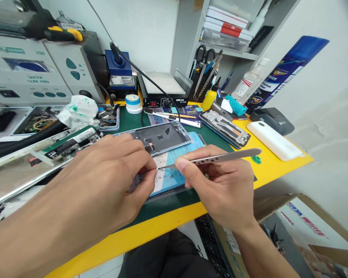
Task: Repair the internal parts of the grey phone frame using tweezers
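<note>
My right hand (220,189) holds a pair of metal tweezers (229,156) like a pen. The tips point left and reach the fingertips of my left hand (113,170). There my left thumb and forefinger are pinched together; what is between them, if anything, is too small or hidden to name. Behind the left hand lies a grey phone frame (174,135), its lower part covered by the fingers. Under both hands is a light blue and white work pad (176,175) on a green mat.
An opened phone (226,129) and a white power bank-like block (274,141) lie to the right. A lead-free soldering station (31,73) and a heating plate (162,87) stand behind. A large opened device (46,162) lies at left. Below right is a cardboard box (321,227).
</note>
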`<state>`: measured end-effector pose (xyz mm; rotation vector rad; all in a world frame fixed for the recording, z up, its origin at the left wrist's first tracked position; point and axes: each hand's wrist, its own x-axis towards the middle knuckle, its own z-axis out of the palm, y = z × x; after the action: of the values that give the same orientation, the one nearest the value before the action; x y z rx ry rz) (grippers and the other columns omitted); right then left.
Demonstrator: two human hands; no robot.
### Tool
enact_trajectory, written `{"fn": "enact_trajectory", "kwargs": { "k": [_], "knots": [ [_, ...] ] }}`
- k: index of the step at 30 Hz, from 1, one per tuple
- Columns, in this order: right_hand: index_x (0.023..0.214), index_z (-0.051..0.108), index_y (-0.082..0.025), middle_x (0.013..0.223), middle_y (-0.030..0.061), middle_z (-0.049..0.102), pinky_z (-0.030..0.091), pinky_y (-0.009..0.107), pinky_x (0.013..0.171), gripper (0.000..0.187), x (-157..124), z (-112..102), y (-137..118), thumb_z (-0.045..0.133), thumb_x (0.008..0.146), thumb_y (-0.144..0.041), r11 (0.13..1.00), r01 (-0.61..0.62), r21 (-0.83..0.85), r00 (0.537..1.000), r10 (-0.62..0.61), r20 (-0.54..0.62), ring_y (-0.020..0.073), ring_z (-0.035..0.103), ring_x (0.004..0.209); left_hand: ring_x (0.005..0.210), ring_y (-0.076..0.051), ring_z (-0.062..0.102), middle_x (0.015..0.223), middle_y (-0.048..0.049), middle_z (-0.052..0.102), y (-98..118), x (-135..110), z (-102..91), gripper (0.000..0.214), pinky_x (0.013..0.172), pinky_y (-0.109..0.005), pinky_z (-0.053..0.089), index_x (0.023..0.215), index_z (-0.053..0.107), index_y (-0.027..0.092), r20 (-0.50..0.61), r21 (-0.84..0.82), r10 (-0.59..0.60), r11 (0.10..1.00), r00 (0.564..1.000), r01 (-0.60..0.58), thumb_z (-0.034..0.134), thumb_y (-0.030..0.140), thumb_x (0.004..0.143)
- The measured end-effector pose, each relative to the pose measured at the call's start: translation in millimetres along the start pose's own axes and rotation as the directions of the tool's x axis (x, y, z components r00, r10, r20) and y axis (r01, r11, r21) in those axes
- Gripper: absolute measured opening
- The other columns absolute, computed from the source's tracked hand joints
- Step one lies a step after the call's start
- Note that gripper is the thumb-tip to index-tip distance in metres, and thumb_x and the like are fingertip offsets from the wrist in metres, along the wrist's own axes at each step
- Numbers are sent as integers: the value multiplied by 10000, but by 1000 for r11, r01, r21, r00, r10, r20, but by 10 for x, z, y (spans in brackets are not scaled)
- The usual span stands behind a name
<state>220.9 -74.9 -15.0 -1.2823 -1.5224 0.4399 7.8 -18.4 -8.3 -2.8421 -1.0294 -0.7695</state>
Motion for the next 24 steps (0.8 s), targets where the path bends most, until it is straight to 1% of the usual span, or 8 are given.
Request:
{"fn": "enact_trajectory", "kwargs": {
  "k": [4, 9, 13, 17, 20, 24],
  "knots": [
    [748, 765, -185, 741, -6, 747, 420, 260, 408, 216, 9, -7, -15, 783, 963, -166, 1000, 1, -4, 1000, -1, 10, 106, 609, 486, 739, -254, 612, 808, -53, 670, 8, 16, 8, 332, 671, -463, 497, 847, 725, 230, 22, 8, 17, 1000, 1000, -17, 489, 334, 1056],
    [613, 685, -198, 806, 20, 788, 463, 263, 441, 361, 9, -8, -19, 786, 958, -162, 1000, 17, -26, 1000, -17, 10, 124, 656, 542, 765, -256, 605, 820, -56, 658, 0, 2, 12, 343, 685, -460, 485, 848, 710, 239, 38, 20, 30, 999, 999, -31, 472, 359, 1063],
    [650, 711, -193, 810, 13, 785, 456, 258, 433, 319, 15, -5, -12, 784, 959, -167, 1000, 15, -15, 1000, -15, 18, 113, 638, 525, 758, -247, 584, 806, -48, 639, -7, -2, 11, 331, 700, -457, 478, 833, 686, 240, 36, 5, 23, 1000, 999, -23, 478, 351, 1064],
    [619, 693, -194, 821, 12, 793, 461, 245, 445, 343, 16, -6, -12, 786, 946, -150, 1000, 21, -13, 1000, -21, 6, 117, 656, 560, 754, -242, 575, 807, -43, 634, -6, 20, 24, 325, 701, -455, 473, 843, 684, 242, 37, -9, 26, 1000, 999, -25, 475, 358, 1063],
    [633, 704, -192, 804, 11, 787, 456, 240, 443, 330, 9, -11, -6, 787, 951, -160, 1000, 18, -11, 1000, -18, 1, 112, 646, 551, 759, -245, 578, 810, -47, 633, -1, 30, 26, 334, 690, -454, 477, 839, 688, 236, 48, -6, 21, 1000, 999, -21, 472, 360, 1062],
    [654, 721, -195, 809, 29, 789, 467, 260, 454, 315, 1, -17, 1, 799, 959, -206, 1000, 1, -25, 1000, -1, 3, 137, 667, 568, 748, -243, 588, 797, -48, 625, 4, 39, 20, 314, 675, -442, 468, 831, 677, 231, 29, -19, 27, 999, 999, -27, 490, 344, 1056]
  ]
}}
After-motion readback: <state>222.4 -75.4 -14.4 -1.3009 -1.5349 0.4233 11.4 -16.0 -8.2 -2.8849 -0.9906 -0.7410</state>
